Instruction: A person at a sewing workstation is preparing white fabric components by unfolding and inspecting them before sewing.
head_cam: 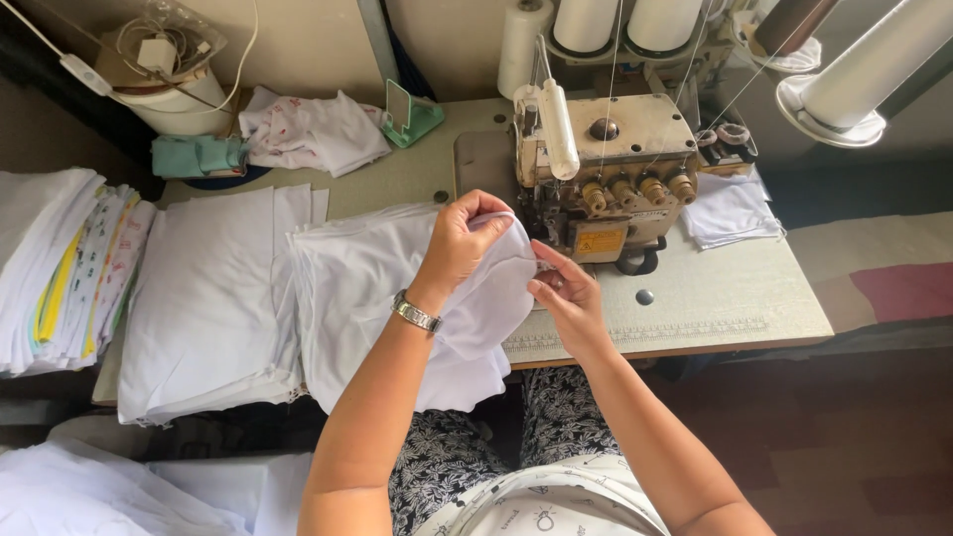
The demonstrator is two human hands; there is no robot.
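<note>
A white fabric piece point(486, 298) hangs off the front edge of the sewing table point(715, 288), its upper end lifted just in front of the overlock machine point(606, 179). The left hand point(467, 238), wearing a metal wristwatch point(415, 314), is closed over the top fold of the cloth, fingers curled tight around it. The right hand point(568, 293) pinches the cloth's edge between thumb and fingertips, close beside the machine's presser foot, which is mostly hidden behind the hands. By the look of it, the step in hand is lining up the edge for stitching; the next move seems to call for laying that edge flat and straight under the foot with both hands keeping the layers even. Left of the hands lie two stacks of white cut pieces point(213, 298), and at the table's far left edge a stack of printed fabric point(69, 268). A yellow rectangular warning label point(600, 241) sits on the machine's front face, low and central. White thread cones point(615, 25) stand behind the machine. A green phone stand point(409, 114) rests near the table's back edge, beside crumpled white cloth point(313, 129).
</note>
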